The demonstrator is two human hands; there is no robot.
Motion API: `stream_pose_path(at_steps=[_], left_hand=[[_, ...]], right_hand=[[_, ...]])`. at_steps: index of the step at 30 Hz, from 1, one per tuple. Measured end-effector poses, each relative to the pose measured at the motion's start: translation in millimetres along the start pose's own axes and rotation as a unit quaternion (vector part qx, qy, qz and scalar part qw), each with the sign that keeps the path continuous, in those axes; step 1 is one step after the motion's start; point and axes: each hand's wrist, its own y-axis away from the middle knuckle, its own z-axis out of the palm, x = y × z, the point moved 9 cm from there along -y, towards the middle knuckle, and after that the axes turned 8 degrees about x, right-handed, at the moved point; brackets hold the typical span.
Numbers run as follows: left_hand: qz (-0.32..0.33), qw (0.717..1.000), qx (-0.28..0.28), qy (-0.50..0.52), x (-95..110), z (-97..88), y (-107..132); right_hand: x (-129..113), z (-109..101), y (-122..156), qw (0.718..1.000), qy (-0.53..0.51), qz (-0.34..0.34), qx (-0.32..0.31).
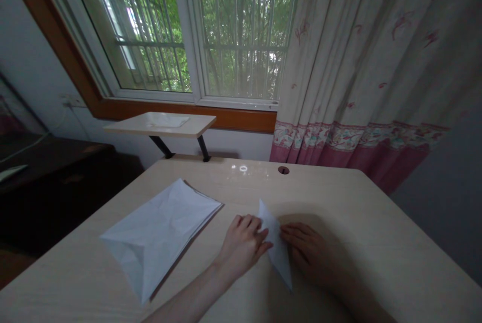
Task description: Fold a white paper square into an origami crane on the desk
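Observation:
A folded piece of white paper [277, 252], long and pointed at both ends, sits between my two hands over the desk. My left hand [244, 241] grips its left side, fingers curled and thumb reaching across the paper's face. At the right edge, my right hand [307, 250] holds the paper with its fingers pressed together; part of this hand is in shadow. To the left lies a stack of creased white paper sheets [161, 232], its fold lines showing on the top sheet.
The pale wooden desk [331, 192] has a round cable hole [283, 170] near its back edge. A small raised shelf [196, 124] at the back left carries some white paper [167, 121]. Behind are a barred window [241, 36] and a floral curtain [350, 62].

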Motion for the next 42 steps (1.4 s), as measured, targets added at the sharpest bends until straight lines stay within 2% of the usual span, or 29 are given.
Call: stream_pose_path(at_steps=[11,16,22,31,37,42], left_hand=[[0.002,1.000,-0.014,-0.018,-9.8,0.8,-2.8],[-0.008,0.999,-0.023,0.033,-13.3,7.2,0.4],[-0.046,0.994,-0.001,0.097,-13.7,3.9,4.7],[0.022,0.995,-0.021,0.098,-5.3,-2.5,3.5],[0.062,0.994,-0.028,0.084,6.7,1.5,6.1],[0.073,0.994,-0.007,0.085,12.5,4.4,7.4]], right_hand=[[-1.3,3.6,3.9,1.000,-0.012,-0.004,0.015],[-7.8,4.1,3.4,0.999,-0.034,-0.010,-0.002],[-9.6,2.4,3.7,0.998,-0.059,-0.008,0.020],[-15.0,0.3,4.3,0.996,-0.084,-0.009,0.016],[-20.3,-3.7,2.4,0.994,-0.106,-0.024,0.015],[-11.9,-1.3,7.1,0.996,-0.073,-0.022,0.053]])
